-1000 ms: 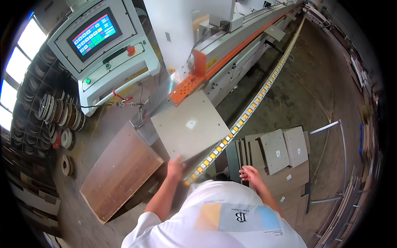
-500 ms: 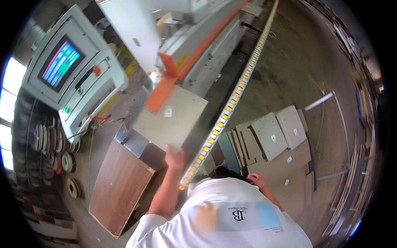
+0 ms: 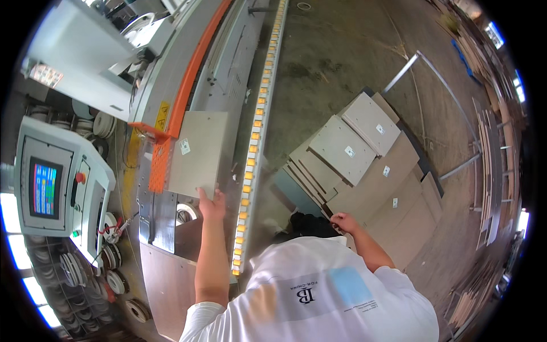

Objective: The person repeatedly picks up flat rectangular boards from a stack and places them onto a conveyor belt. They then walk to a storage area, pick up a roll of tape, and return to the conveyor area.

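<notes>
- Now our left hand (image 3: 212, 204) gripped one beige panel (image 3: 200, 149), lying straighter along the orange fence (image 3: 199, 65) than before.
- Our right hand (image 3: 343, 222) curled beside one board stack (image 3: 364, 196); we couldn't tell if it held anything.
- We counted four white labels (image 3: 349, 151) there.

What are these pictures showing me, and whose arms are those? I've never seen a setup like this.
There's no robot here: those are a person's own bare hands, seen from a fisheye camera worn on the head and looking down, so straight edges bend near the rim. The left hand touches the near edge of a pale panel at a long machine. A screen is off to the left. Beside the panel runs a strip with yellow pieces. The right hand is curled near piled boards; I can't tell whether it holds anything.
</notes>
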A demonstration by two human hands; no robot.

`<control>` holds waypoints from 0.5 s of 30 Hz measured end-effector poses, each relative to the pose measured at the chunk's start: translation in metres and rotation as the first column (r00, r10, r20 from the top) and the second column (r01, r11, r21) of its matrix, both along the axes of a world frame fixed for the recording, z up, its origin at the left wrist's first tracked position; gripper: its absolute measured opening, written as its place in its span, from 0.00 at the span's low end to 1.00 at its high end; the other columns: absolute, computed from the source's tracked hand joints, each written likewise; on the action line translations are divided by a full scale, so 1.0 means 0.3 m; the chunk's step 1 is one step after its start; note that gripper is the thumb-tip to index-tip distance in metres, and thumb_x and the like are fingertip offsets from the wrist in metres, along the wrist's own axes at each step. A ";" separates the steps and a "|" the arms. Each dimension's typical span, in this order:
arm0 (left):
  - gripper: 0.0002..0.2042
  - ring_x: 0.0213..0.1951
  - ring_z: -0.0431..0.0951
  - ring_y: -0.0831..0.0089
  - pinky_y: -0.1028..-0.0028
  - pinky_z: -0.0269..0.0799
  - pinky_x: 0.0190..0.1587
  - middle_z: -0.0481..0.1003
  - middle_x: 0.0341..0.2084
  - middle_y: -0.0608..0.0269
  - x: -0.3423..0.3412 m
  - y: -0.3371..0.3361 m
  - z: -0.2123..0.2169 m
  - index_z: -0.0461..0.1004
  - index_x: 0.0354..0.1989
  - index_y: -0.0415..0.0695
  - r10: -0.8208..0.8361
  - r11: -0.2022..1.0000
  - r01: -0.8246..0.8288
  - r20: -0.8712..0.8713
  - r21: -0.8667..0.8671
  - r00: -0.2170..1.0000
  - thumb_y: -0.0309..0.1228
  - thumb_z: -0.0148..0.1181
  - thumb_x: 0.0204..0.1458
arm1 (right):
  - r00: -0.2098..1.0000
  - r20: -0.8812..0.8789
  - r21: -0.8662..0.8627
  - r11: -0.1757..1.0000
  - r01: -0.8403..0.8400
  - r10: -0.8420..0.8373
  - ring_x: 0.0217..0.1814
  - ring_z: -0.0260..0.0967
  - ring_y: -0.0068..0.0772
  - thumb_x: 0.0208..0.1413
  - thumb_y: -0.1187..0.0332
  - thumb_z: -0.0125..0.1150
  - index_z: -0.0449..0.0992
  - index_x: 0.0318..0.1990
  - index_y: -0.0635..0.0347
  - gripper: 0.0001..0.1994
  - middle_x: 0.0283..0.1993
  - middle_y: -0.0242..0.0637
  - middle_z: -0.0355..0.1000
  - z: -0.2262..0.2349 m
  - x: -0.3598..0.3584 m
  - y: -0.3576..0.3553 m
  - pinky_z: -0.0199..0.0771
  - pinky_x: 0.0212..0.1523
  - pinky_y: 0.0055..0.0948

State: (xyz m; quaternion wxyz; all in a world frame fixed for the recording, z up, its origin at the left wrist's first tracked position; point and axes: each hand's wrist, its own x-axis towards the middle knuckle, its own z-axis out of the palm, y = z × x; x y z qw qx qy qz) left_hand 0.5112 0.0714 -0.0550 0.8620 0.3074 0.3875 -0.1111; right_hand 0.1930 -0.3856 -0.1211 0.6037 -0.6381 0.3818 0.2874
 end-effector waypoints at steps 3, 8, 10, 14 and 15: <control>0.24 0.50 0.74 0.61 0.59 0.74 0.52 0.74 0.56 0.57 0.016 -0.020 -0.032 0.66 0.65 0.47 -0.247 0.943 0.259 -0.082 0.211 0.966 0.50 0.53 0.69 | 0.998 0.018 -0.037 0.997 0.068 -0.067 0.28 0.74 0.24 0.60 0.59 0.66 0.82 0.40 0.58 0.12 0.30 0.32 0.80 -0.100 -0.023 -0.031 0.73 0.26 0.27; 0.26 0.53 0.77 0.58 0.62 0.72 0.55 0.76 0.53 0.48 -0.122 -0.178 -0.067 0.68 0.61 0.40 -0.722 0.138 0.540 -0.289 0.830 0.629 0.50 0.56 0.65 | 0.980 -0.005 -0.117 0.974 0.196 -0.198 0.27 0.73 0.24 0.59 0.59 0.67 0.81 0.36 0.59 0.12 0.28 0.32 0.78 -0.274 -0.003 -0.125 0.72 0.27 0.27; 0.30 0.58 0.75 0.44 0.55 0.68 0.61 0.75 0.55 0.39 -0.171 -0.254 -0.019 0.68 0.62 0.37 -0.737 -0.273 0.419 -0.468 0.866 0.487 0.50 0.59 0.62 | 0.959 0.057 -0.156 0.946 0.284 -0.278 0.27 0.73 0.26 0.59 0.58 0.66 0.81 0.35 0.59 0.13 0.28 0.34 0.78 -0.259 0.043 -0.179 0.73 0.29 0.30; 0.24 0.51 0.78 0.42 0.52 0.72 0.53 0.78 0.48 0.44 -0.173 -0.354 0.077 0.72 0.56 0.42 -0.642 -0.394 0.419 -0.571 0.818 0.511 0.47 0.62 0.60 | 0.974 0.137 -0.551 0.804 0.224 -0.178 0.38 0.78 0.37 0.57 0.54 0.67 0.80 0.41 0.61 0.17 0.34 0.41 0.80 -0.516 0.054 -0.354 0.77 0.42 0.36; 0.23 0.50 0.78 0.43 0.52 0.72 0.52 0.78 0.47 0.45 -0.181 -0.334 0.063 0.72 0.55 0.43 -0.639 -0.394 0.414 -0.569 0.820 0.518 0.47 0.62 0.60 | 0.970 0.041 -0.603 0.768 0.215 -0.239 0.45 0.78 0.43 0.55 0.51 0.69 0.77 0.48 0.62 0.23 0.42 0.45 0.80 -0.527 0.095 -0.392 0.76 0.49 0.38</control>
